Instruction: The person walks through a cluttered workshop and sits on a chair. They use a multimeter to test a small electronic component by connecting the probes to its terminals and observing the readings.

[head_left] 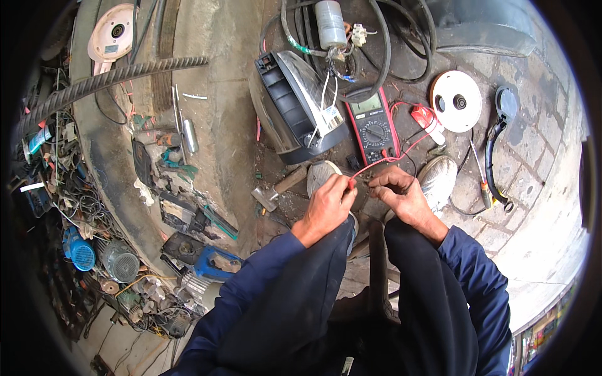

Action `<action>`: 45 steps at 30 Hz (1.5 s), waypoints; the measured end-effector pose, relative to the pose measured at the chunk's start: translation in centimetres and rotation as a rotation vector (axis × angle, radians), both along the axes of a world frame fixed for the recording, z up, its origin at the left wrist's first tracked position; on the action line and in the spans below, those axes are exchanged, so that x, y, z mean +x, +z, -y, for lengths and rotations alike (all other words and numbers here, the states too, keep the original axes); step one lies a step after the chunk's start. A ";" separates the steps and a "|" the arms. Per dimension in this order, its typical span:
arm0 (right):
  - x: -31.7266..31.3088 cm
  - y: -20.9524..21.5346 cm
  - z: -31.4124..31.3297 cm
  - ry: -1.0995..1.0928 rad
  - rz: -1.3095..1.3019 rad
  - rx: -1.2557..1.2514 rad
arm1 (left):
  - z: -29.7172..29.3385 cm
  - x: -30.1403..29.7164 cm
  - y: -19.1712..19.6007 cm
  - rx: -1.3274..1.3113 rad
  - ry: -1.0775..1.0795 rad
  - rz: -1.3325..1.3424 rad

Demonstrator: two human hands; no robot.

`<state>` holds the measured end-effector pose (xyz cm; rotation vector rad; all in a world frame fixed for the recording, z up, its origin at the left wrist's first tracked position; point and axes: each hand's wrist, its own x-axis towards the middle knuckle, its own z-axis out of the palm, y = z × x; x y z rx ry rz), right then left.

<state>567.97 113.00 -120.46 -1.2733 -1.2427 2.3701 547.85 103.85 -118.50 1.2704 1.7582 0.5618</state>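
Note:
Between my knees, my left hand (327,203) pinches a red test probe (351,183) by its end. Its red lead (379,161) runs back to the red-edged multimeter (374,125), which lies face up on the ground just beyond my hands. Close beside it, my right hand (404,195) is closed in a pinch; what its fingertips hold is too small to make out. A black lead (411,161) from the meter passes near that hand. To the meter's left, a clear-sided electric kettle (300,103) lies on its side, with white wires at its base.
Right of the meter are a round white kettle base (467,106), a black handle with lid (495,150) and a screwdriver (483,178). A hammer (273,193) lies by my left shoe (321,172). Thick cables (385,44) and a grey cylinder (330,25) lie beyond. Scrap motors (119,262) crowd the left.

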 end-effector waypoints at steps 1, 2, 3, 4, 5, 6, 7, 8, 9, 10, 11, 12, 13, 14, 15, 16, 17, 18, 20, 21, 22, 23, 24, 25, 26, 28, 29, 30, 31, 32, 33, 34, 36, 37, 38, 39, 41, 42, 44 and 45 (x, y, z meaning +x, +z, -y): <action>-0.3 0.3 -0.3 0.008 0.056 -0.074 | -0.4 0.0 0.7 -0.017 -0.033 -0.006; -0.6 0.6 -0.5 -0.030 -0.004 -0.094 | -0.8 0.0 1.3 -0.035 -0.065 -0.017; -1.0 1.0 -0.6 -0.054 -0.009 -0.133 | -1.3 0.0 1.8 -0.062 -0.123 -0.030; -1.3 1.4 -0.7 -0.070 -0.019 -0.179 | -1.7 0.2 2.2 -0.035 -0.159 -0.046; -1.6 1.8 -0.9 -0.044 -0.042 -0.188 | -2.1 0.4 2.6 -0.028 -0.184 -0.068; -1.8 2.2 -1.2 -0.009 -0.045 -0.142 | -2.5 0.5 2.8 -0.020 -0.210 -0.092; -1.9 2.6 -1.4 -0.026 -0.044 -0.139 | -2.9 0.7 3.0 -0.002 -0.216 -0.096; -2.1 3.0 -1.6 -0.043 -0.025 -0.152 | -3.2 0.9 3.2 0.016 -0.221 -0.101; -2.2 3.2 -1.8 -0.054 -0.022 -0.120 | -3.6 1.1 3.3 0.034 -0.221 -0.102; -2.3 3.5 -2.1 -0.065 -0.014 -0.092 | -4.0 1.2 3.3 0.063 -0.235 -0.096; -2.3 3.6 -2.3 -0.061 -0.001 -0.088 | -4.3 1.4 3.4 0.089 -0.242 -0.089; -2.2 3.7 -2.5 -0.081 -0.026 -0.087 | -4.7 1.4 3.5 0.116 -0.250 -0.084; -2.0 3.7 -2.7 -0.087 -0.044 -0.108 | -5.0 1.5 3.7 0.065 -0.241 -0.074; -1.9 3.7 -2.9 -0.093 -0.049 -0.146 | -5.4 1.5 3.9 0.083 -0.273 -0.071; -1.8 3.8 -2.8 -0.154 -0.076 -0.206 | -5.9 1.4 4.1 0.093 -0.307 -0.063; -1.6 3.7 -2.9 -0.177 -0.090 -0.185 | -6.5 1.2 4.4 0.098 -0.337 -0.061; -1.3 3.6 -2.9 -0.199 -0.090 -0.186 | -7.2 1.3 4.8 0.055 -0.368 -0.064; -1.0 3.5 -2.9 -0.214 -0.066 -0.205 | -8.0 1.2 5.3 0.053 -0.406 -0.070; -0.5 2.9 -3.0 -0.318 -0.061 -0.162 | -10.0 1.2 6.6 -0.045 -0.492 -0.109; -0.1 2.6 -3.2 -0.351 -0.033 -0.176 | -11.1 0.8 7.6 -0.001 -0.494 -0.119; 0.3 2.4 -3.4 -0.380 0.013 -0.211 | -13.0 -0.3 8.2 0.266 -0.641 -0.215; 0.7 2.1 -3.6 -0.437 0.004 -0.249 | -14.9 -1.3 9.0 0.352 -0.649 -0.343; 1.1 1.8 -3.8 -0.490 0.014 -0.300 | -16.7 -2.2 9.8 0.317 -0.493 -0.402; 1.4 1.5 -4.0 -0.507 -0.013 -0.357 | -18.9 -3.1 10.2 0.165 -0.337 -0.441; 1.7 1.3 -4.2 -0.521 -0.001 -0.433 | -21.3 -4.0 10.4 0.138 -0.333 -0.491; 1.7 1.2 -4.2 -0.514 -0.037 -0.437 | -24.9 -4.6 10.4 0.078 -0.452 -0.695; 1.8 1.1 -4.2 -0.501 -0.030 -0.454 | -26.4 -4.5 9.9 -0.046 -0.524 -0.766; 1.8 1.1 -4.2 -0.470 -0.047 -0.445 | -27.7 -4.2 9.2 -0.134 -0.595 -0.841; 1.9 1.2 -4.1 -0.426 -0.060 -0.441 | -28.8 -3.8 8.2 -0.283 -0.660 -0.921; 1.9 1.2 -4.1 -0.381 -0.060 -0.445 | -29.7 -3.1 7.1 -0.422 -0.723 -1.000; 2.0 1.2 -4.0 -0.363 -0.078 -0.432 | -30.1 -2.8 6.3 -0.564 -0.784 -1.076; 2.1 1.3 -3.9 -0.348 -0.087 -0.436 | -30.3 -2.8 5.7 -0.598 -0.804 -1.080; 2.3 1.4 -3.6 -0.327 -0.095 -0.446 | -30.3 -2.6 4.5 -0.671 -0.842 -1.081; 2.4 1.4 -3.6 -0.291 -0.078 -0.439 | -30.2 -2.5 4.0 -0.720 -0.784 -1.064; 2.4 1.4 -3.5 -0.281 -0.103 -0.440 | -30.0 -2.6 3.6 -0.729 -0.745 -1.039; 2.4 1.4 -3.4 -0.272 -0.115 -0.441 | -29.8 -2.7 3.4 -0.735 -0.708 -1.014; 2.3 1.5 -3.2 -0.238 -0.094 -0.456 | -29.3 -2.8 3.1 -0.735 -0.665 -0.952; 2.2 1.5 -3.2 -0.212 -0.074 -0.429 | -29.0 -2.8 3.0 -0.700 -0.628 -0.944; 2.3 1.6 -3.2 -0.205 -0.074 -0.403 | -27.9 -2.8 2.9 -0.624 -0.553 -0.941; 2.3 1.6 -3.3 -0.216 -0.082 -0.419 | -27.3 -2.9 2.9 -0.575 -0.515 -0.922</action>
